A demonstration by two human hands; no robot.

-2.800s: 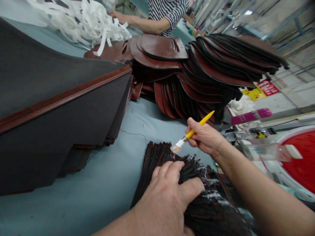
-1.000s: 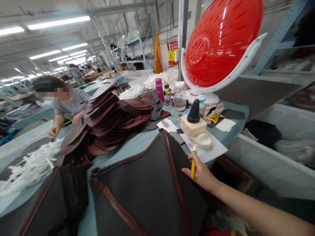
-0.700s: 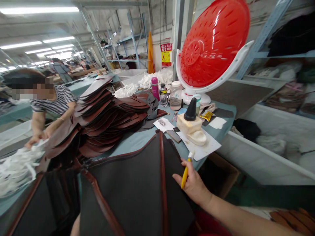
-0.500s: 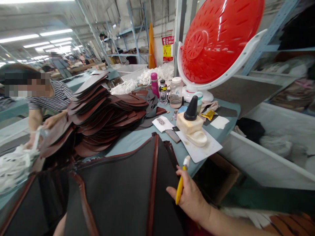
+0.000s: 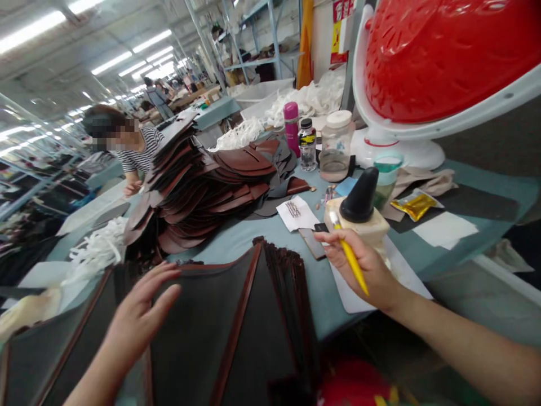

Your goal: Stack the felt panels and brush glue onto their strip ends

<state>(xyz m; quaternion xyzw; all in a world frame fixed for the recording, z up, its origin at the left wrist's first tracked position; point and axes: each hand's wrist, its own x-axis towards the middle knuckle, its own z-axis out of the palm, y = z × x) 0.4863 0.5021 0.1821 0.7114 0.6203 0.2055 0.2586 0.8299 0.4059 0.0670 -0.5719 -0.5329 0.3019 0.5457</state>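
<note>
The right hand (image 5: 367,270) has its grip closed around a yellow-handled brush (image 5: 352,260), held over the white board (image 5: 349,290) by the near edge of the surface (image 5: 323,301). The brush slants, bristles up and away from the person; whether they touch the cream block (image 5: 369,225) cannot be told. A black cone (image 5: 360,194) stands upright on that block.

The left hand (image 5: 141,307) has a wide grip, thumb well parted from the fingers, over dark panels (image 5: 190,327) with brown strips, which lie along the near edge, left of the board. Contact there is unclear.

Beyond the panels, toward the far edge, brown pieces (image 5: 198,192) form a high pile. A purple bottle (image 5: 291,129) stands right of it, and a red fan (image 5: 456,62) rises farther right.
</note>
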